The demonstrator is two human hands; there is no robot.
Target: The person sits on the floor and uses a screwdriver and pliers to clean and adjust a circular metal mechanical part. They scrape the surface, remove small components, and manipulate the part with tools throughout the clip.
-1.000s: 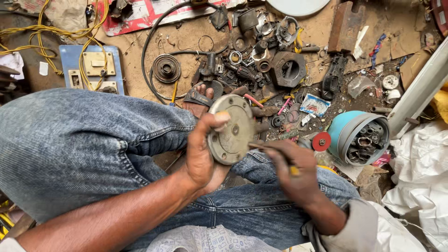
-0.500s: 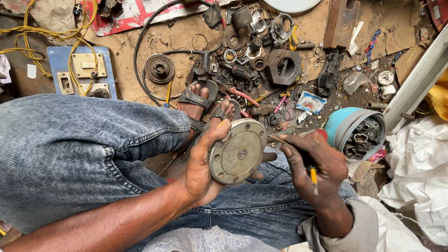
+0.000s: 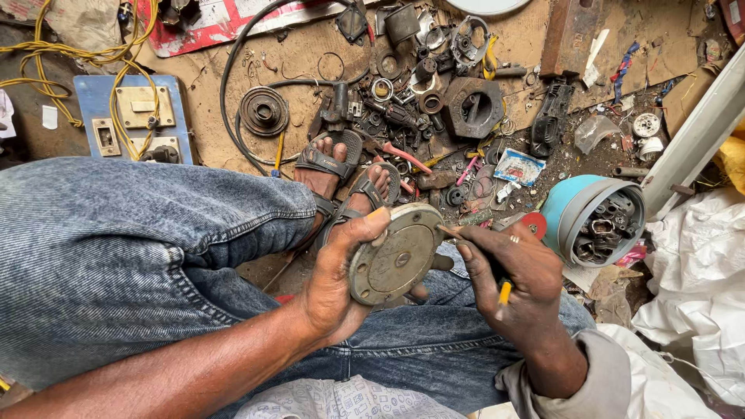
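My left hand [image 3: 335, 279] grips a round grey metal cover plate [image 3: 396, 256], its flat face turned up, thumb hooked over the top rim. My right hand [image 3: 514, 279] holds a screwdriver with a yellow and black handle [image 3: 503, 292]; its tip rests at the plate's right edge. Both hands hover over my lap, above blue jeans [image 3: 132, 256]. My sandalled feet [image 3: 341, 167] rest on the floor just beyond the plate.
A teal pot [image 3: 594, 217] filled with metal parts stands at the right. Scattered motor parts, rings and a black housing [image 3: 473, 105] lie ahead. A blue board with switches [image 3: 132, 116] and yellow wire sits left. White sacks [image 3: 698, 287] lie at right.
The plate has turned from edge-on to face-up and dropped lower toward my lap. My right hand has moved up so the screwdriver tip meets the plate's right edge.
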